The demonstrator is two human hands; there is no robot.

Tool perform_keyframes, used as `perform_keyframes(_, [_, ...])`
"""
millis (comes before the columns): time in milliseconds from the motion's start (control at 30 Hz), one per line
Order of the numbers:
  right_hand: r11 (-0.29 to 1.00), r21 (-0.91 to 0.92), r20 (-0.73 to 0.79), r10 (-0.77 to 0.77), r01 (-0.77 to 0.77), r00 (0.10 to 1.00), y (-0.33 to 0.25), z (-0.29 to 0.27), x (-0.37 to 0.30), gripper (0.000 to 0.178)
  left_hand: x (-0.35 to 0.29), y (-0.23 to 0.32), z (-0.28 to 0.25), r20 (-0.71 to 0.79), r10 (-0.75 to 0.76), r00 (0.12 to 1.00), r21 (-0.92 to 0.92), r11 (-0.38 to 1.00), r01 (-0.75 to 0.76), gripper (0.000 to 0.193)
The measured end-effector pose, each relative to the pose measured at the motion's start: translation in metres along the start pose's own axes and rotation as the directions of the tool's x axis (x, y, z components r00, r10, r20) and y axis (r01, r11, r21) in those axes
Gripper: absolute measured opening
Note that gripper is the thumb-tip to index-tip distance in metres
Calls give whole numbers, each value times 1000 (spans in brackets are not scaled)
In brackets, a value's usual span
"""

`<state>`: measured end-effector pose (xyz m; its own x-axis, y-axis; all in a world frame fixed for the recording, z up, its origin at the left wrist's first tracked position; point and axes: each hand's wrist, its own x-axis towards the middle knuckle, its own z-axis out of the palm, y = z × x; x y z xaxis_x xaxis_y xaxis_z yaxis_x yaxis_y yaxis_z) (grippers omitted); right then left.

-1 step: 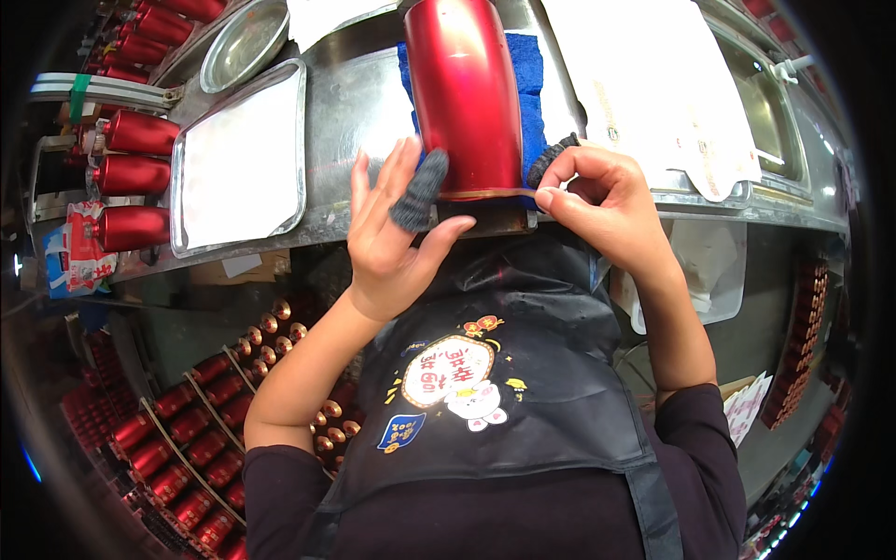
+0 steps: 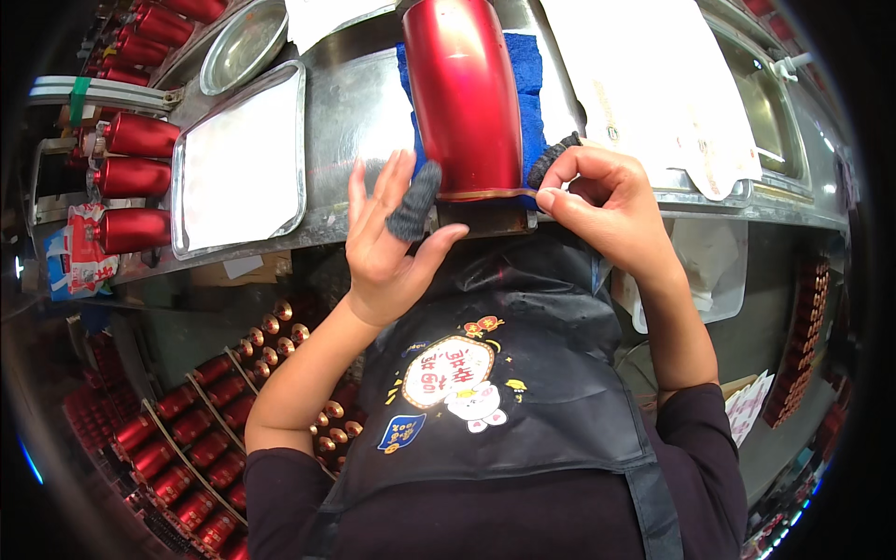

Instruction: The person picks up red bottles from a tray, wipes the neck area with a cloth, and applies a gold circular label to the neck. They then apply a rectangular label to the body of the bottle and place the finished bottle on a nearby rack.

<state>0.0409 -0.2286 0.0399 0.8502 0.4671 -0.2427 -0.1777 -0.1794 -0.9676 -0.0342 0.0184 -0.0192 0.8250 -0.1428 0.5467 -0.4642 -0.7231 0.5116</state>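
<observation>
A glossy red bottle (image 2: 467, 98) lies lengthwise in front of me on a folded blue cloth (image 2: 528, 79). Along its near end runs a thin brownish strip (image 2: 481, 195), perhaps tape, whose right end reaches my right hand (image 2: 602, 191). Thumb and index finger there are pinched on that strip. My left hand (image 2: 387, 229) hovers just left of the bottle's near end, fingers spread, holding nothing. A dark grey knitted finger sleeve (image 2: 415, 205) covers its index finger. Another dark knitted sleeve (image 2: 554, 159) shows at my right fingers, beside the cloth.
Left on the metal bench sits a tray (image 2: 301, 154) lined with white, with a round metal bowl (image 2: 245, 47) behind. More red bottles (image 2: 135, 177) lie at the far left. White sheets (image 2: 644, 84) cover the right side. Below left stand rows of red bottles (image 2: 191, 425).
My left hand has drawn slightly down and left, away from the bottle. The right hand keeps its pinch on the strip almost unmoved.
</observation>
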Motion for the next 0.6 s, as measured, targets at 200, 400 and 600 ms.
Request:
perform_keyframes(200, [990, -55, -24, -130, 128, 991, -5, -5, -3, 11, -16, -4, 0, 81, 45, 996, 50, 998, -49, 55])
perform_keyframes(400, [993, -86, -33, -84, 81, 996, 9, -11, 3, 13, 1, 3, 0, 89, 126, 988, 129, 982, -137, 47])
perform_keyframes(600, [994, -84, -29, -71, 69, 997, 17, -8, 9, 13, 26, 18, 4, 25, 204, 979, 260, 944, -204, 36])
